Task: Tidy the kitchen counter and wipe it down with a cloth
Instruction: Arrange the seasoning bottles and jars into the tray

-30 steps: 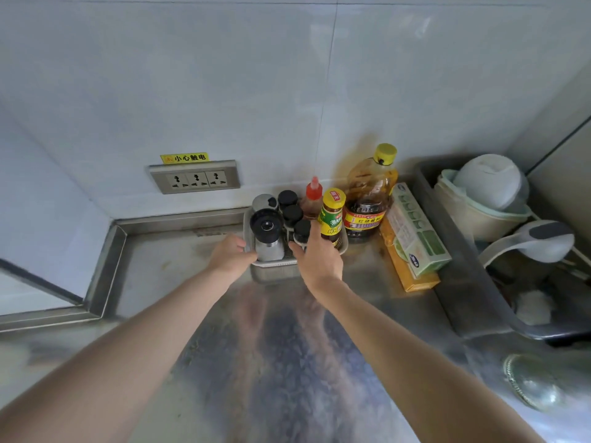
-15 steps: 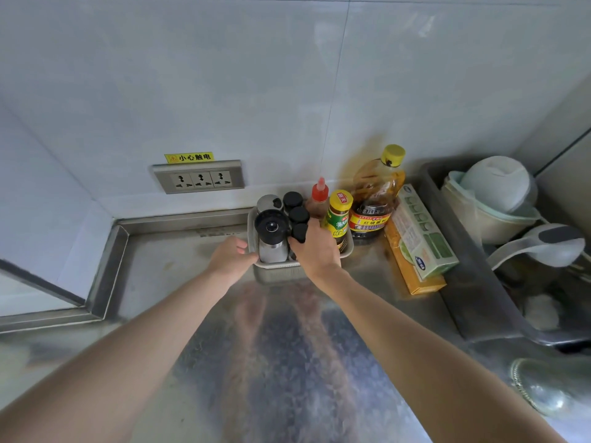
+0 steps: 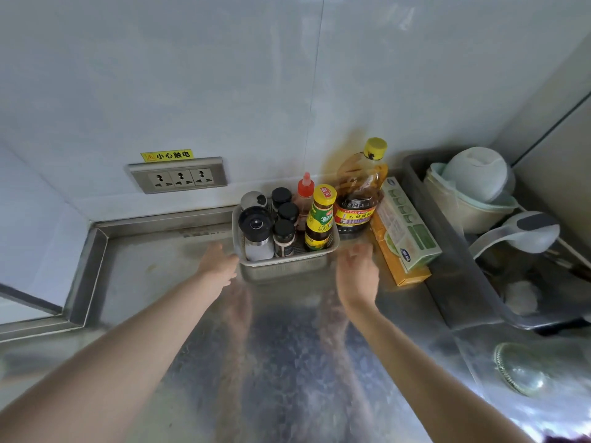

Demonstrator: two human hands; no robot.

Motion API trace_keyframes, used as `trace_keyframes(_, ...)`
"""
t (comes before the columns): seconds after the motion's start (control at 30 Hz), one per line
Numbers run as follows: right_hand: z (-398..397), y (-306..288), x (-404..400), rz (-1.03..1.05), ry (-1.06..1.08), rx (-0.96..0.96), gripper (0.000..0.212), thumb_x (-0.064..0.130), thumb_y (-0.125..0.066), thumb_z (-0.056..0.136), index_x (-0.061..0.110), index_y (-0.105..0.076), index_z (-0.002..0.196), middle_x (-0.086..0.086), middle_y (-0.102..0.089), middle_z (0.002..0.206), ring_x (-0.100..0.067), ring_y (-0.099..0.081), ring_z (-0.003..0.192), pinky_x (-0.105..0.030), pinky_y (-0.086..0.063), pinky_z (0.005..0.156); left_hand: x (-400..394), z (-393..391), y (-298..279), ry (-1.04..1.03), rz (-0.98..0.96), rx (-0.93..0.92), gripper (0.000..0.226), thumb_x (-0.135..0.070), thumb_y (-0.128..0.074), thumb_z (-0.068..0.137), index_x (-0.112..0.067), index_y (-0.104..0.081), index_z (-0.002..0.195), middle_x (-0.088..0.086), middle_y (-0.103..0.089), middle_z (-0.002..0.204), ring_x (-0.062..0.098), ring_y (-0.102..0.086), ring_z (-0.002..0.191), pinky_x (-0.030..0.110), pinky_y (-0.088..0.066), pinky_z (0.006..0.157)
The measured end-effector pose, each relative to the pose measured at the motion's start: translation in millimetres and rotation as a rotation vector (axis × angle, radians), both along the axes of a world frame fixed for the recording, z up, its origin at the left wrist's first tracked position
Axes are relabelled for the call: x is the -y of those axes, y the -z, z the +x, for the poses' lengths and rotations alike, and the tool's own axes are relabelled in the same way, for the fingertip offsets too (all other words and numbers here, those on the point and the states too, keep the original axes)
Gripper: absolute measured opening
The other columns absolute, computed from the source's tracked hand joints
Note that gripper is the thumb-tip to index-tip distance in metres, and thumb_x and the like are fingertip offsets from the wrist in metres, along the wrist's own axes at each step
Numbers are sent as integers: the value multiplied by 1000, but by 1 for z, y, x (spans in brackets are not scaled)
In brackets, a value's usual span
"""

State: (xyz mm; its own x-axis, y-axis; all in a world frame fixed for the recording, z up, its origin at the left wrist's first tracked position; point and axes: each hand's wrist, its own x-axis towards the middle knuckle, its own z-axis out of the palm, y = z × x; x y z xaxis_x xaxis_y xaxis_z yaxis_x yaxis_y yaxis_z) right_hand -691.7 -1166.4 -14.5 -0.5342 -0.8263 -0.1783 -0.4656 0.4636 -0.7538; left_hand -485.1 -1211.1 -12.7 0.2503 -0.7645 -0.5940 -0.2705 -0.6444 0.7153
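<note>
A metal seasoning tray (image 3: 287,265) stands on the steel counter (image 3: 287,362) near the back wall. It holds a grinder (image 3: 256,233), several black-capped spice jars, a red-capped squeeze bottle (image 3: 305,190) and a yellow-capped sauce bottle (image 3: 319,219). My left hand (image 3: 217,263) touches the tray's front left corner with relaxed fingers. My right hand (image 3: 356,273) hovers just right of the tray, fingers loose, holding nothing. No cloth is in view.
A large oil bottle (image 3: 359,193) stands right of the tray. Beside it lie a green-white box (image 3: 407,223) on an orange box (image 3: 399,270). A dish bin (image 3: 447,282) with bowls and a ladle sits far right. A wall socket (image 3: 179,175) is at the back left.
My right hand has let go of the yellow-capped sauce bottle, which now stands in the tray, and has drawn back to the right. My left hand stays at the tray's left corner.
</note>
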Motion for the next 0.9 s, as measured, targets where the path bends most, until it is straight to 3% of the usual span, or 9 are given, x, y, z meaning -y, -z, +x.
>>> trace_keyframes(0.1, -14, 17, 32, 228, -24, 295, 20, 30, -45, 95, 13, -50, 103, -5, -59, 88, -21, -60, 76, -41, -57, 71, 5, -3, 9, -102, 13, -102, 51, -8, -40, 95, -15, -24, 142, 19, -52, 119, 39, -59, 102, 41, -45, 85)
trace_keyframes(0.2, -5, 30, 52, 220, 67, 553, 11, 11, -44, 95, 6, -54, 100, -6, -62, 72, -14, -62, 57, -25, -56, 53, 6, -7, 17, -145, -6, -197, 49, -7, -45, 95, -15, -29, 141, 15, -55, 116, 37, -60, 103, 39, -48, 82)
trace_keyframes(0.3, 2, 35, 51, 126, 239, 755, 12, 2, -43, 94, 6, -50, 104, -15, -66, 83, -17, -64, 58, -22, -53, 46, 6, -9, 23, -196, -61, -205, 48, 0, -46, 93, -13, -35, 138, 20, -55, 125, 36, -61, 101, 37, -48, 81)
trace_keyframes(0.53, 5, 31, 46, 65, 325, 867, 11, -2, -49, 92, 5, -47, 101, -22, -65, 96, -23, -65, 64, -30, -56, 62, 6, -14, 26, -296, -125, -273, 46, 3, -43, 94, -10, -38, 137, 16, -56, 94, 42, -58, 107, 36, -46, 83)
trace_keyframes(0.6, 3, 28, 45, 120, 255, 740, 14, 5, -51, 92, 2, -51, 106, -19, -67, 96, -24, -66, 72, -33, -57, 68, 3, -16, 22, -297, -130, -279, 46, 3, -42, 94, -10, -37, 138, 11, -56, 87, 41, -58, 108, 37, -47, 84)
trace_keyframes(0.67, 3, 26, 41, 151, 102, 301, 23, 14, -56, 90, 5, -51, 110, -15, -62, 109, -29, -61, 95, -38, -52, 78, 1, -17, 18, -284, -127, -273, 46, 2, -42, 94, -9, -36, 138, 16, -58, 99, 38, -61, 98, 39, -47, 84)
trace_keyframes(0.73, 7, 23, 38, 52, -48, -85, 41, 20, -62, 84, 9, -42, 119, -13, -50, 123, -31, -46, 113, -41, -43, 90, -1, -18, 16, -261, -121, -251, 46, 2, -42, 94, -10, -35, 138, 18, -55, 111, 28, -61, 77, 39, -47, 84)
trace_keyframes(0.8, 14, 20, 40, -38, -189, -171, 65, 30, -67, 80, 11, -34, 132, -11, -45, 130, -31, -40, 120, -41, -35, 100, -1, -19, 15, -244, -119, -242, 48, 3, -42, 94, -10, -33, 139, 19, -55, 114, 26, -59, 74, 40, -47, 85)
trace_keyframes(0.9, 21, 20, 52, -37, -237, -69, 80, 39, -69, 77, 17, -25, 140, -8, -47, 133, -31, -41, 122, -45, -37, 102, 0, -18, 15, -235, -105, -235, 51, 5, -43, 93, -10, -32, 140, 23, -53, 127, 29, -57, 89, 40, -46, 85)
